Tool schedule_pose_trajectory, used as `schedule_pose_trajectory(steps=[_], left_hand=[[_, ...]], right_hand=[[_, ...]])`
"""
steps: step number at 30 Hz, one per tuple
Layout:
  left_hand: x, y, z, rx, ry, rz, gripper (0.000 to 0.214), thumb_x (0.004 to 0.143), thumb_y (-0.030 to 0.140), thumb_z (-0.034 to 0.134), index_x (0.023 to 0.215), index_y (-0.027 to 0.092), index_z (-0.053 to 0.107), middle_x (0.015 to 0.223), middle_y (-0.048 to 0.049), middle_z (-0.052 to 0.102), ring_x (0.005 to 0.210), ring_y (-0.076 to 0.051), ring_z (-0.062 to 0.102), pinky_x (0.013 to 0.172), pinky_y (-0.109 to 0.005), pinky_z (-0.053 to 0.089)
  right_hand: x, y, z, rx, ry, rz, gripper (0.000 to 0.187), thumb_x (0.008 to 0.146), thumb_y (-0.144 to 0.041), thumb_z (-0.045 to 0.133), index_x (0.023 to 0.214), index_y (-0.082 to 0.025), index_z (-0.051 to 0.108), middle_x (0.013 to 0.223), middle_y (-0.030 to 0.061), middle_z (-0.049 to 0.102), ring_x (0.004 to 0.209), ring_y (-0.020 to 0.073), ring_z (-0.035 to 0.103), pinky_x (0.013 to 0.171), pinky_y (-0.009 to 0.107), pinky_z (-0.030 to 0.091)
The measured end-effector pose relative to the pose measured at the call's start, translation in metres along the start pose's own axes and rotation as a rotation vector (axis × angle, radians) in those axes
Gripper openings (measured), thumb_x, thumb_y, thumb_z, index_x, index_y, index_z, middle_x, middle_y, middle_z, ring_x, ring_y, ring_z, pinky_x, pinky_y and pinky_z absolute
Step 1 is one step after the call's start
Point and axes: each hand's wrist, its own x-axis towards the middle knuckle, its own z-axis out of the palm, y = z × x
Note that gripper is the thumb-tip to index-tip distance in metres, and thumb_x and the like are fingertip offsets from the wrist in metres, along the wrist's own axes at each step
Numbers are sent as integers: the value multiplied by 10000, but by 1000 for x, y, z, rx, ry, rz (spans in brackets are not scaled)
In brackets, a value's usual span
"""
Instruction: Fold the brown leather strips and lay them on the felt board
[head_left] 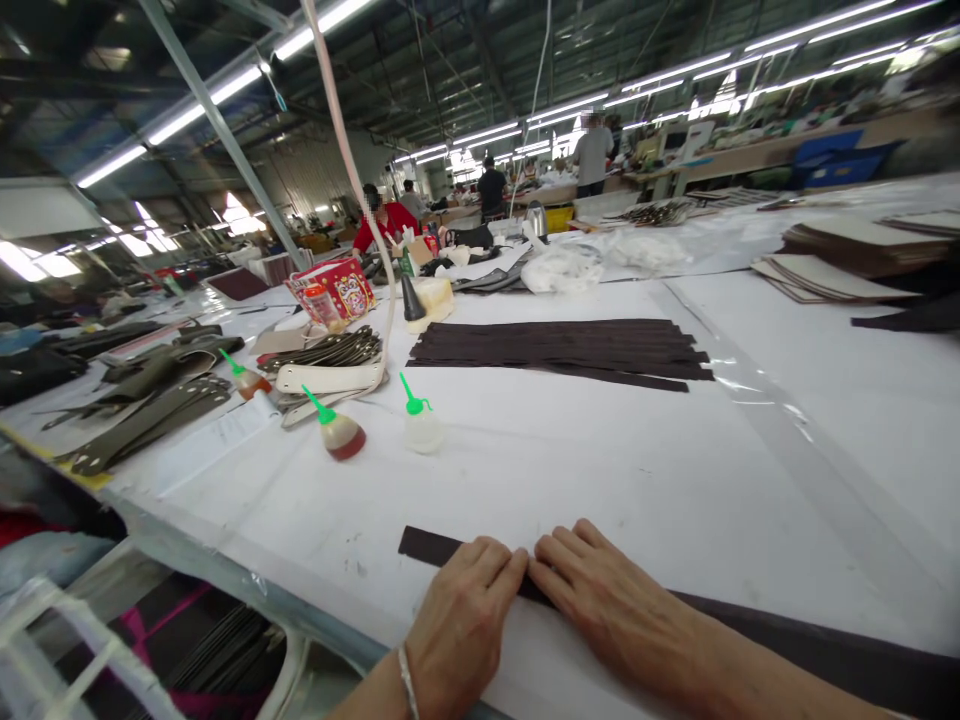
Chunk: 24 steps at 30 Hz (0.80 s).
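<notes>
At the near side of a broad white-covered table (pixel 540 460), a person's left hand (pixel 463 612) and right hand (pixel 611 585) almost meet, fingers bent and closed on a long, flat, dark brown strip (pixel 429 545). The strip extends past the left hand and off to the near right. Farther back lies a row of similar dark strips (pixel 555 348); to their left stand clear, green-nozzled squeeze bottles (pixel 343 437).

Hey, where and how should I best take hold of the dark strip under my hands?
Probably pinch the uncovered end of the dark strip across its narrow width, coming from the left: it lies flat there, sticking out past your left hand.
</notes>
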Motion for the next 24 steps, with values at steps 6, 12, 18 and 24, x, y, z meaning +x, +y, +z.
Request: schedule_pose_trajectory(steps=[6, 12, 18, 24], left_hand=[[-8, -5, 5, 5, 2, 32, 439, 874, -3, 345, 1272, 93, 505, 1078, -116, 605, 1001, -247, 533, 895, -409, 509], [-6, -1, 3, 70, -85, 8, 503, 881, 5, 375, 1360, 133, 453, 1110, -104, 582, 1008, -247, 507, 901, -428, 505], [-3, 5, 2, 204, -138, 23, 645, 847, 34, 482, 1442, 251, 362, 1084, -90, 534, 966, -259, 487, 848, -459, 507], [-1, 10, -3, 305, -179, 53, 692, 841, 49, 510, 1457, 307, 326, 1080, -81, 511, 972, -256, 477, 858, -449, 490]], right_hand=[[-13, 4, -14, -24, 7, -6, 126, 865, -50, 549, 925, -160, 560, 837, 27, 540, 765, 191, 475, 765, 349, 364], [-34, 13, -22, 0, -29, -5, 86, 889, -74, 537, 920, -151, 560, 835, 30, 532, 746, 191, 452, 750, 351, 352], [-55, 18, -29, 14, -51, 8, 118, 911, -66, 502, 981, -137, 566, 860, 38, 528, 755, 192, 445, 782, 354, 349], [-70, 22, -36, -5, -42, -6, 155, 907, -48, 485, 1012, -122, 572, 856, 40, 522, 729, 188, 429, 764, 345, 351]])
